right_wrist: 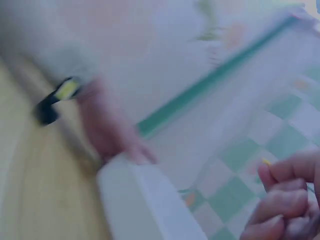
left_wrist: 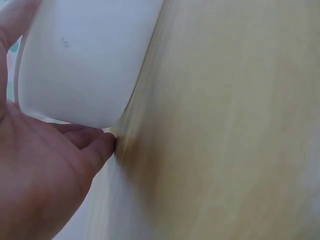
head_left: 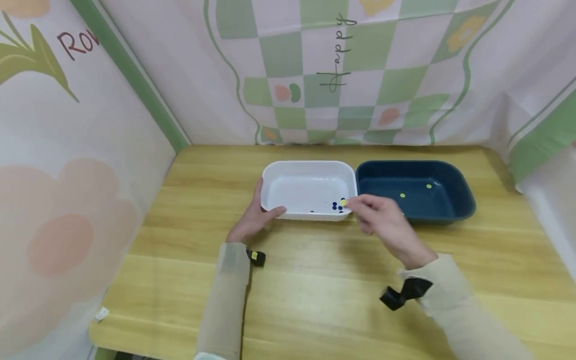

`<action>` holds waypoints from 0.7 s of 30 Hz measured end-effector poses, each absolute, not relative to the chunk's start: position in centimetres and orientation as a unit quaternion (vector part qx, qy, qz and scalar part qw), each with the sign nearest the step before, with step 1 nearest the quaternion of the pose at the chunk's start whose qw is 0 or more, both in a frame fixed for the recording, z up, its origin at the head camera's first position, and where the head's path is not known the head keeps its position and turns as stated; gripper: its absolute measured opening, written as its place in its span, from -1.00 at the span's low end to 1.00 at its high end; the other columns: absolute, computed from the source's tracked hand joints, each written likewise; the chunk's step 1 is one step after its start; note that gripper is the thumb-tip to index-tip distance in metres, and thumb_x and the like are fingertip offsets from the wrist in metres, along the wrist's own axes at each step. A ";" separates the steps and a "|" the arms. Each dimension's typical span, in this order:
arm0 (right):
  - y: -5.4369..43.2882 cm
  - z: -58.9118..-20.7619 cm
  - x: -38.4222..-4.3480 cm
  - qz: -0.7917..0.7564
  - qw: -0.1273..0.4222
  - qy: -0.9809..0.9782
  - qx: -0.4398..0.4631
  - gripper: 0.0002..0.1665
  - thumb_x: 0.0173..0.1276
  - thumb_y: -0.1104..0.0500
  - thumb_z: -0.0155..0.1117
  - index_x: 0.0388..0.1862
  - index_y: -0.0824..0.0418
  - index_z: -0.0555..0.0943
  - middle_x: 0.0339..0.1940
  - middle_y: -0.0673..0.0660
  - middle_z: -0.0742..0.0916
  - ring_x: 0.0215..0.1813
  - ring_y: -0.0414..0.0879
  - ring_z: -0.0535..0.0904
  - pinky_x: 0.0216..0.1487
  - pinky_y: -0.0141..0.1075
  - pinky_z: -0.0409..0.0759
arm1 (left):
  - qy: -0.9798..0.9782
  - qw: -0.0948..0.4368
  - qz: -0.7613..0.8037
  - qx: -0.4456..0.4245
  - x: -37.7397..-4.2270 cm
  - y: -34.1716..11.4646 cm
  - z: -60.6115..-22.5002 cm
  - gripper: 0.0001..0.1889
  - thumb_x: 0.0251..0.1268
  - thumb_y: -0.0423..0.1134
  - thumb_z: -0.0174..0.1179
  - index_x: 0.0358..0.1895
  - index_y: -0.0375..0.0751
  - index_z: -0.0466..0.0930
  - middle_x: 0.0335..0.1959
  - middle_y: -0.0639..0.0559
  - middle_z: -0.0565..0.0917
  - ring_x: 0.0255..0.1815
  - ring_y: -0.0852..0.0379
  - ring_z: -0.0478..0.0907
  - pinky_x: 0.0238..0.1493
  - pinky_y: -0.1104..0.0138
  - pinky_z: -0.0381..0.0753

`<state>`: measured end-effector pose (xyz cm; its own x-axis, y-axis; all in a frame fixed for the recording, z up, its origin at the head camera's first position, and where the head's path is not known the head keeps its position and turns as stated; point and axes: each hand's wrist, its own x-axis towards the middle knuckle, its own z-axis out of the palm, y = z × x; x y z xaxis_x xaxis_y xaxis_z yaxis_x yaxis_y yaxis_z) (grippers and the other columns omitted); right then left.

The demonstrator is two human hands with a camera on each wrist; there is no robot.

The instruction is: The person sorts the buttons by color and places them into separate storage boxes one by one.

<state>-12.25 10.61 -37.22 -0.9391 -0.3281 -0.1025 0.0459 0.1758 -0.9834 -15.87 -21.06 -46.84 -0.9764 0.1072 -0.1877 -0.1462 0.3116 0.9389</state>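
Note:
My left hand [head_left: 253, 218] holds the near left corner of a white rectangular basin [head_left: 292, 216], thumb over the near rim and fingers along the left side. In the left wrist view its fingertips [left_wrist: 104, 145] curl at the basin's lower corner. Between thumb and forefinger, my right hand [head_left: 382, 220] pinches a small yellow disc [head_left: 343, 203] above the basin's near right corner. Several small dark blue discs [head_left: 335, 206] lie on the basin floor there. The right wrist view, though blurred, shows a yellow edge [right_wrist: 267, 162] poking out at the pinching fingertips.
A dark blue basin [head_left: 463, 200] stands right beside the white one, with small yellow discs [head_left: 402, 195] on its floor. Both sit on a wood-grain table [head_left: 306, 290]. Patterned cloth [head_left: 315, 60] hangs behind the table, and more cloth [head_left: 67, 175] borders its left side.

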 end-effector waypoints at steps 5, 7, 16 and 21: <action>13.5 -36.8 -12.7 -0.751 0.150 0.643 -0.021 -0.66 0.45 0.01 0.18 -0.08 0.28 0.61 -0.67 -0.05 0.29 -0.62 -0.16 0.19 -0.53 -0.29 0.11 | 0.800 0.115 0.589 -0.016 -16.0 -21.3 -46.7 0.19 0.09 0.13 0.40 0.49 0.54 -0.48 0.58 -0.12 -0.14 0.45 -0.14 0.09 0.41 -0.06 0.07; 14.2 -36.9 -12.8 -0.775 0.152 0.614 -0.007 -0.71 0.46 0.02 0.18 -0.10 0.22 0.63 -0.66 -0.04 0.24 -0.62 -0.13 0.13 -0.48 -0.24 0.03 | 0.799 0.117 0.589 -0.015 -15.9 -21.3 -46.7 0.19 0.10 0.12 0.40 0.49 0.52 -0.49 0.58 -0.11 -0.15 0.46 -0.13 0.08 0.42 -0.05 0.05; 16.3 -38.0 -13.4 -0.822 0.163 0.546 0.000 -0.77 0.51 0.09 0.11 -0.09 0.21 0.61 -0.61 0.00 0.14 -0.56 -0.07 -0.02 -0.46 -0.22 -0.04 | 0.808 0.108 0.580 -0.010 -15.9 -21.6 -46.9 0.21 0.09 0.17 0.38 0.53 0.40 -0.49 0.57 -0.15 -0.12 0.44 -0.15 0.10 0.41 -0.08 0.08; 18.3 -38.5 -14.3 -0.868 0.157 0.467 0.069 -0.85 0.48 0.14 0.15 -0.17 0.21 0.58 -0.57 0.01 0.10 -0.56 -0.11 -0.03 -0.51 -0.28 -0.06 | 0.805 0.110 0.583 -0.005 -16.1 -21.5 -47.1 0.20 0.05 0.21 0.39 0.49 0.53 -0.49 0.58 -0.09 -0.16 0.45 -0.11 0.08 0.41 -0.06 0.09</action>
<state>-14.33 18.28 -38.51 -0.9410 -0.2090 -0.2660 0.3371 -0.5149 -0.7882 -16.09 -21.46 -47.07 -0.9758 0.1209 -0.1820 -0.1354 0.3196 0.9378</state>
